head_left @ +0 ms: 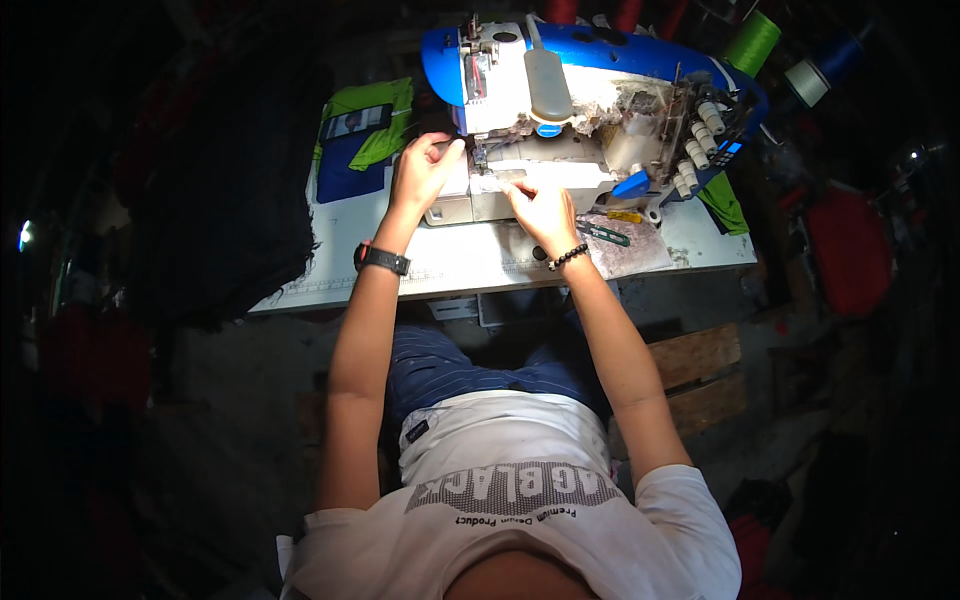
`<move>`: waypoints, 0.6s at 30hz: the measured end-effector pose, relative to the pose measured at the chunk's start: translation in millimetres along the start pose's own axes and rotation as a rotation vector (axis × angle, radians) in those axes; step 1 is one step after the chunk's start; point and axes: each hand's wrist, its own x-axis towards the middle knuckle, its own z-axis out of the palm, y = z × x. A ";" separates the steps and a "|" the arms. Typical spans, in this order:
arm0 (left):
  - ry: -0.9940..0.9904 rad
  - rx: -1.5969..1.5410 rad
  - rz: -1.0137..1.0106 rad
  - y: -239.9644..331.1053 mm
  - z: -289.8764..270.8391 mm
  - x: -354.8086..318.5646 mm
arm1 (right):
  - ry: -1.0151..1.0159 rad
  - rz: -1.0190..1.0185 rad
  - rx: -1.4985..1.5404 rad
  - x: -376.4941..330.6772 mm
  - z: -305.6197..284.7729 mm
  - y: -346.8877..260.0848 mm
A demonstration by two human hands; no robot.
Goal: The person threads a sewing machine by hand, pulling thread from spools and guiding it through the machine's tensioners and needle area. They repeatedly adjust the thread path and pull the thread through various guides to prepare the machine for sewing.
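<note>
An overlock sewing machine [560, 150] in blue and white stands on the white table, its front mechanism exposed under bright light. My left hand [422, 178] is beside the needle end, fingers bent and thumb tip close to them; anything between them is too small to make out. Right of it, my right hand [545, 212] pinches at the front of the needle plate area, thumb and forefinger together. What that pinch holds, perhaps something fine, does not show. A dark watch [382, 259] is on my left wrist, a beaded bracelet [568, 257] on my right.
Green and navy fabric [350, 180] with a phone [357, 122] on it lies left of the machine. Thread snips [605, 234] lie near my right wrist. Thread cones [752, 45] stand at the back right. Dark cloth [230, 200] hangs over the table's left side.
</note>
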 end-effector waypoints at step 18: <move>-0.197 -0.217 0.053 -20.5 18.7 21.4 | 0.048 -0.093 -0.032 40.3 0.2 13.3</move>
